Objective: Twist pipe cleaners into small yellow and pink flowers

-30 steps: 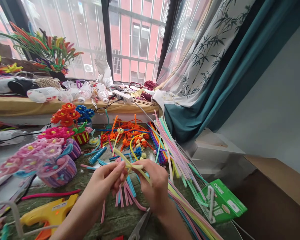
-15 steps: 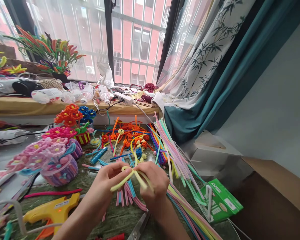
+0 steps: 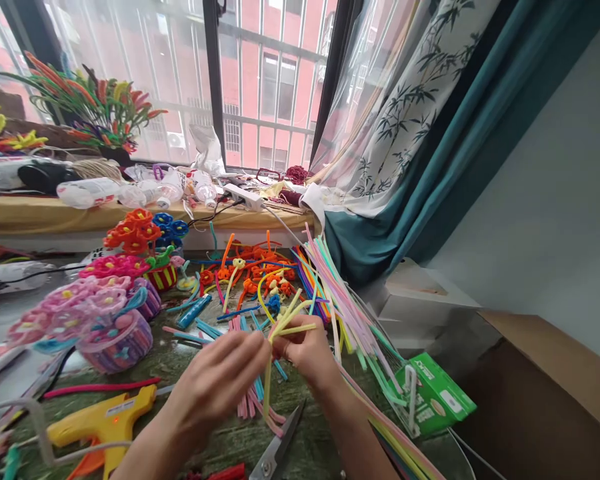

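Several pale yellow pipe cleaners [image 3: 283,325] are pinched together at one point between my hands. My left hand [image 3: 220,377] has its fingers pressed together at the joint from the left, slightly blurred. My right hand [image 3: 307,350] grips the same bunch from the right, thumb against fingers. Most of the ends fan out up and to the right, and one strand hangs down. Below the hands lie cut pink and blue pipe cleaner pieces [image 3: 249,400] and metal scissors [image 3: 280,443].
A yellow glue gun [image 3: 113,421] lies at left, below pots of pipe cleaner flowers [image 3: 113,337]. Orange flower pieces [image 3: 250,285] are scattered behind my hands. Long pastel pipe cleaners [image 3: 347,303] and a green box [image 3: 440,393] are at right. Plastic bottles [image 3: 90,192] line the sill.
The yellow bunch has turned: its ends pointed down toward me before, and most now point up and right. My left hand has rolled over, its back now showing.
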A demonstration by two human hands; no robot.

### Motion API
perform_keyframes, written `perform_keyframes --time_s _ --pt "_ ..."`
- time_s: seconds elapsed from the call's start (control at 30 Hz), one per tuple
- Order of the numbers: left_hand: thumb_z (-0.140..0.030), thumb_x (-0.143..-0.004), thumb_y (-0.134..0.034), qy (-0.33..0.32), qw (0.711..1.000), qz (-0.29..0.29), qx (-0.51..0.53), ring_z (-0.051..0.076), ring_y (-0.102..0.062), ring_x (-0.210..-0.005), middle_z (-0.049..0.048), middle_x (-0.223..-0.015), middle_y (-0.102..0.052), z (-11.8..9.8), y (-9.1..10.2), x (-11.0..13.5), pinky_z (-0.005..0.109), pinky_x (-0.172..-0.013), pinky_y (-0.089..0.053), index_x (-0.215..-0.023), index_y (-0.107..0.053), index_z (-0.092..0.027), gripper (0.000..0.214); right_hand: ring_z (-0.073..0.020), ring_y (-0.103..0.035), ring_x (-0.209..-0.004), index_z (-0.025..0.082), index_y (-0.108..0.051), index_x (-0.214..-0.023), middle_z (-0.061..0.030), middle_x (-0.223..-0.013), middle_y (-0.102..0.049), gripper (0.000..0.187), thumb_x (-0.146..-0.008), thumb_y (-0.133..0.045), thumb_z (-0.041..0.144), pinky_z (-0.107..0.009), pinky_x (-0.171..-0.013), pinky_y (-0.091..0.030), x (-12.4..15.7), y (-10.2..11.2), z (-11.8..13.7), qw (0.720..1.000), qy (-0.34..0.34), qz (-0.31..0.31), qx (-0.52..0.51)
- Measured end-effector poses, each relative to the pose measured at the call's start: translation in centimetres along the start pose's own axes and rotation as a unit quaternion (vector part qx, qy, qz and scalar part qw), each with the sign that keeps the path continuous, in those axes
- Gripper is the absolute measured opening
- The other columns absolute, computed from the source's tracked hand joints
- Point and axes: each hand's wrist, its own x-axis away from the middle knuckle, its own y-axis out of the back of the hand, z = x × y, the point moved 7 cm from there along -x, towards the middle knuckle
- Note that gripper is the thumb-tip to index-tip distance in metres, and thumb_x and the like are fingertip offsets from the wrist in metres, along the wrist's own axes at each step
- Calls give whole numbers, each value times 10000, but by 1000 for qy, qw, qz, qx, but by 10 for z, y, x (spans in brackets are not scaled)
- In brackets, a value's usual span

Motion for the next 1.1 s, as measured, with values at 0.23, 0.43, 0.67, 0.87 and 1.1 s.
perform_keyframes --time_s 0.23,0.43,0.67,0.87,1.1 --pt "-403 -814 -622 502 764 50 402 134 -534 -594 -6 -654 -586 49 -35 26 205 -536 -428 -736 -615 -165 251 -159 -619 -654 154 -649 -765 -46 -710 -666 185 -797 -491 64 -257 -621 -479 34 -7 56 869 372 -128 300" --pt "-419 -687 -758 611 505 7 610 84 -436 -523 -47 -586 -480 31 -51 37 166 -496 -366 -695 -590 -154 314 -180 -627 -741 156 -633 -884 -74 -772 -679 251 -829 -428 23 -291 -712 -499 50 -23 53 780 500 -92 365" --pt "-330 -849 -611 484 748 12 455 112 -511 -608 -19 -669 -548 37 -36 26 190 -550 -424 -763 -598 -155 195 -142 -548 -553 159 -598 -671 -33 -612 -610 185 -750 -466 57 -240 -529 -406 42 -17 49 863 383 -140 297" --pt "-118 -943 -411 86 996 11 37 185 -552 -683 58 -745 -625 5 -6 2 299 -659 -479 -913 -605 -126 196 -143 -529 -521 166 -510 -472 8 -480 -518 148 -596 -490 89 -243 -524 -395 15 -8 17 962 116 -104 224" --pt "-157 -953 -413 103 994 10 39 165 -591 -644 43 -721 -648 9 -8 4 267 -633 -494 -897 -619 -147 214 -123 -485 -385 156 -560 -476 35 -403 -505 86 -512 -628 195 -243 -424 -420 0 -4 -11 996 -75 -40 27"
